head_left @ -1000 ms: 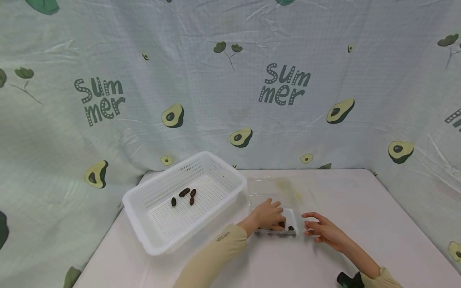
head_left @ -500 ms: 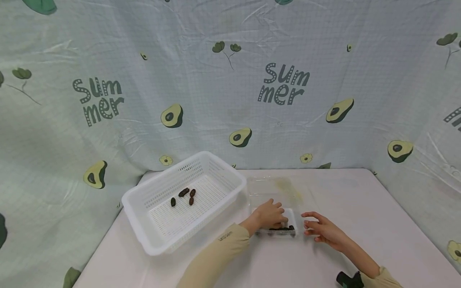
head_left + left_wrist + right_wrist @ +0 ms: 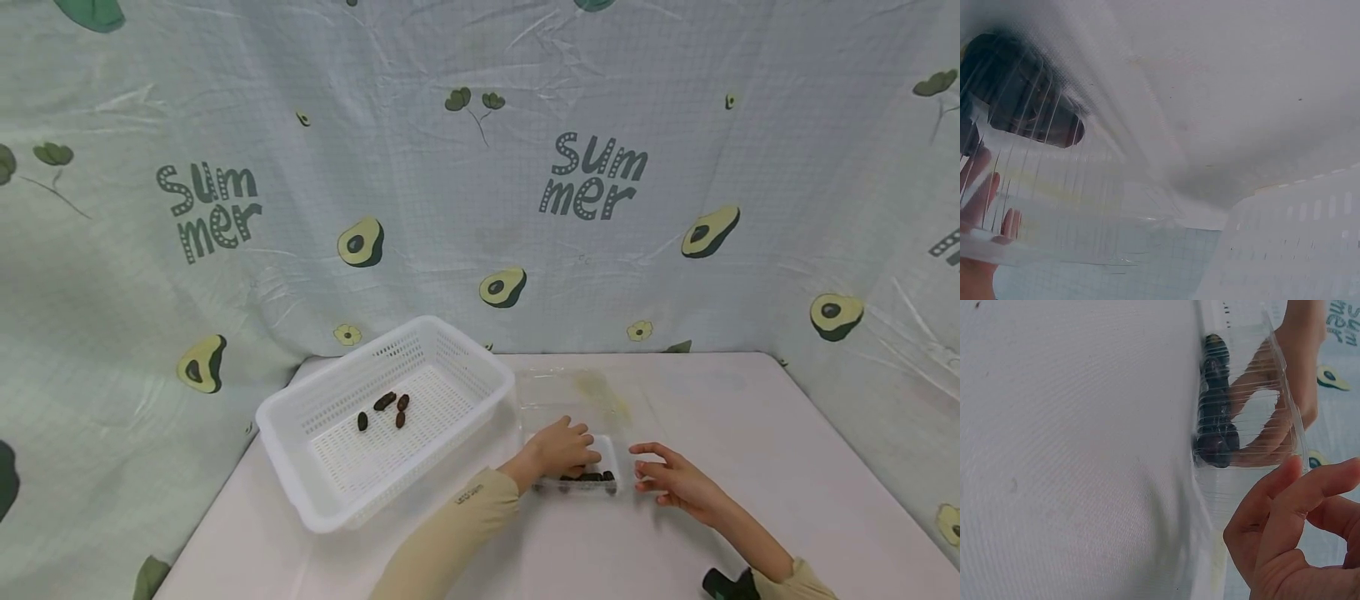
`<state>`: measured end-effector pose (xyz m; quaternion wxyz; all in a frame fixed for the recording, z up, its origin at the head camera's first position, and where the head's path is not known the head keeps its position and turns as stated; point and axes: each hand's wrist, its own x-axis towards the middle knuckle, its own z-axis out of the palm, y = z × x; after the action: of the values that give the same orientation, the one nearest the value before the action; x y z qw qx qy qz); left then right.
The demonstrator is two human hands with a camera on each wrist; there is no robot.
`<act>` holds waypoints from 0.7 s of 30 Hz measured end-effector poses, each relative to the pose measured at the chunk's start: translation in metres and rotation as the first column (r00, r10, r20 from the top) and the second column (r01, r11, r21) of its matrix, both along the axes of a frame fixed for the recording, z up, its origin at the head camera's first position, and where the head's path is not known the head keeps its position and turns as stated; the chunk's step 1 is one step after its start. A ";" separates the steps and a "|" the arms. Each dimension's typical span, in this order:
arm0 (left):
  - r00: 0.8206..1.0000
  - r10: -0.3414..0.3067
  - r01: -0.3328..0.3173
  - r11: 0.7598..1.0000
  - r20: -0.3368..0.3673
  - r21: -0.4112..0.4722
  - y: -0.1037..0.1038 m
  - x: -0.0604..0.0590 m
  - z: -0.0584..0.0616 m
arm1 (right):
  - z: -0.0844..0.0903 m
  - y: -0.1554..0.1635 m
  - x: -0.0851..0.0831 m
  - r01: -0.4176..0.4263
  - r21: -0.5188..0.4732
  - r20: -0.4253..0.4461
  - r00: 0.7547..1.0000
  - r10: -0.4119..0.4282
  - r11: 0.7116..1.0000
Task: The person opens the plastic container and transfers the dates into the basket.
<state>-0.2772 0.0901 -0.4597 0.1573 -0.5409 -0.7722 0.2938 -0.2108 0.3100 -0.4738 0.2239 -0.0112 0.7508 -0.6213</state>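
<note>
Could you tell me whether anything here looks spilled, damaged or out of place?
Nothing stands out. The dark fruits lie inside the clear container, four more sit in the white basket, and the table shows no spill.

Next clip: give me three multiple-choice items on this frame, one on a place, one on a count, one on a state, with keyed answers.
1. Where do the fingers of the left hand lie?
A. in the clear plastic box
B. in the white basket
C. flat on the table

2. How many dark dates lie in the white basket?
A. one
B. four
C. nine

3. How is the clear plastic box?
A. lid shut
B. lid open, folded back
C. turned upside down

Answers: 1 A, the fingers reach into the box among its dates. 2 B, four dark pieces show on the basket floor. 3 B, the lid lies flat behind the tray; the right hand rests beside it.
</note>
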 end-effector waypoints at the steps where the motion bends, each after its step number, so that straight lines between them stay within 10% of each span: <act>1: 1.000 -0.006 0.006 1.000 -0.013 0.000 -0.001 0.000 0.000 | 0.000 0.000 0.000 0.001 0.001 -0.001 1.000 -0.001 1.000; 14: 0.986 -0.091 0.101 0.993 -0.143 0.067 -0.024 0.006 0.027 | -0.003 0.000 0.000 0.001 0.005 0.012 1.000 -0.001 1.000; 21: 0.963 -0.160 0.211 0.947 -0.218 0.240 -0.044 0.010 0.049 | -0.002 0.001 -0.001 -0.011 -0.001 0.003 1.000 0.011 1.000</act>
<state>-0.2676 0.0460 -0.4103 0.3293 -0.5545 -0.7303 0.2250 -0.2114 0.3112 -0.4762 0.2284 -0.0144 0.7501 -0.6205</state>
